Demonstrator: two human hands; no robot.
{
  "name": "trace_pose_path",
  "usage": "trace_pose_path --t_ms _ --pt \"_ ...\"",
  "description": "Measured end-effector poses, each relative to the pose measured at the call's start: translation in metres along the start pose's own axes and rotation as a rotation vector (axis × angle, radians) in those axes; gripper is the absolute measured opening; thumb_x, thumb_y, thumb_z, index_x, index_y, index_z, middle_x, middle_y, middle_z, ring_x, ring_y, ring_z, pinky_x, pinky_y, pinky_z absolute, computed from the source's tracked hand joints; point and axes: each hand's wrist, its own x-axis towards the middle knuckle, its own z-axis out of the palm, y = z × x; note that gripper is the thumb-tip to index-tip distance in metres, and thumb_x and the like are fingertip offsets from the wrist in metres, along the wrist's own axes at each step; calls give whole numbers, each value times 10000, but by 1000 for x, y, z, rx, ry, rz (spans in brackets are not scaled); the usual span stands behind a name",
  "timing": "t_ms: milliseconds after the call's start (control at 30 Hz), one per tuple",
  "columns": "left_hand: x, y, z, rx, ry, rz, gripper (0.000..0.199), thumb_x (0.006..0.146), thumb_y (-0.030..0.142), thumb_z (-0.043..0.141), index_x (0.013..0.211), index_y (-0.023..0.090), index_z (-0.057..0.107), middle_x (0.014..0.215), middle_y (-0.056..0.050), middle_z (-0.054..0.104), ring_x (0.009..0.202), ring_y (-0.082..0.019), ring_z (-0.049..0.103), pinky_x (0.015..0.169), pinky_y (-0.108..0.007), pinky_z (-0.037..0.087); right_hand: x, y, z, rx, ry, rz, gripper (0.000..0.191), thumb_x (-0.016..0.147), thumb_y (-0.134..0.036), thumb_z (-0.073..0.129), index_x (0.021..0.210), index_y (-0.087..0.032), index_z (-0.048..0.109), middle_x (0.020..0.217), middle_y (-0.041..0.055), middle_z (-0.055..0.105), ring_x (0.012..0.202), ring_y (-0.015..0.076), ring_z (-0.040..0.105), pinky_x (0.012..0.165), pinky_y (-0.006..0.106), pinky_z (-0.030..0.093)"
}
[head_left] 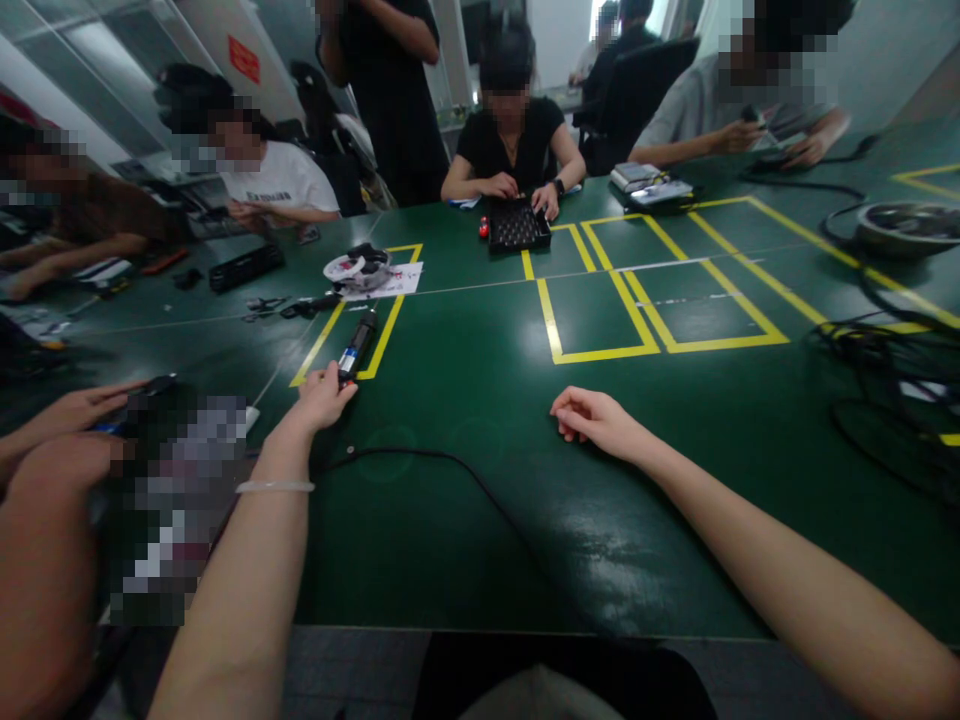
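My left hand [322, 398], with a pale bangle on its wrist, has its fingers around the near end of a black and blue cylindrical tool [357, 345]. The tool lies within a yellow-taped outline, its narrow tip pointing away from me. My right hand [589, 415] rests on the green table [465, 400] with fingers curled in and nothing visible in them. Just beyond the tool, a white and black round item [360, 268] sits on a sheet of paper [405, 280].
A black cable [442, 455] crosses the table between my arms. Coiled cables [892, 370] lie at the right. Across the table a person handles a black tray [517, 225]. A co-worker's arm [56, 500] reaches in at the left. Yellow tape [607, 355] marks several rectangles.
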Motion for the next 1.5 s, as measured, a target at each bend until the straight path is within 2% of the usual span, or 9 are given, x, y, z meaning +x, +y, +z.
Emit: trace_pose_path --t_ms 267,533,667,800,1000,1267,1500 --pt "10 -6 3 -4 7 -65 605 934 411 353 1408 35 341 1396 -287 427 1290 -409 441 1033 -458 363 0 0 0 -11 -15 4 205 907 -378 562 895 -174 576 716 13 625 623 126 606 541 237 460" --pt "-9 0 12 -25 109 -46 707 955 473 328 1492 26 226 1439 -297 371 1288 -449 414 1018 -538 373 0 0 1 -38 -28 -4 194 920 -361 543 901 -171 577 732 21 627 646 134 606 587 256 474" --pt "-16 3 10 -73 188 -79 672 970 498 303 1475 55 308 1387 -277 439 1260 -436 445 970 -533 414 0 0 1 -37 -28 -4 201 917 -368 546 900 -171 581 730 21 627 647 137 606 595 261 476" --pt "-12 3 9 -130 190 -140 640 1004 485 206 1458 70 381 1378 -262 462 1254 -409 467 971 -535 418 0 0 1 -34 -32 -5 202 917 -369 546 899 -171 583 729 19 627 648 136 605 602 262 478" --pt "-10 8 7 -106 193 -169 579 998 445 294 1411 70 445 1356 -257 486 1254 -404 475 985 -511 425 0 1 2 -49 -30 -13 208 915 -370 542 901 -168 585 728 19 628 647 136 605 604 259 475" --pt "-38 36 8 -52 232 -136 527 1001 420 309 1373 77 459 1289 -239 522 1180 -400 515 924 -493 467 1 4 3 -57 -34 -22 206 924 -364 535 911 -165 589 739 27 636 659 141 607 609 263 474" --pt "-82 86 5 -27 220 -21 462 1004 398 323 1304 88 490 1201 -196 554 1088 -332 560 850 -415 501 1 1 4 -60 -27 -13 202 929 -353 522 933 -160 581 737 22 627 646 141 605 588 257 464"
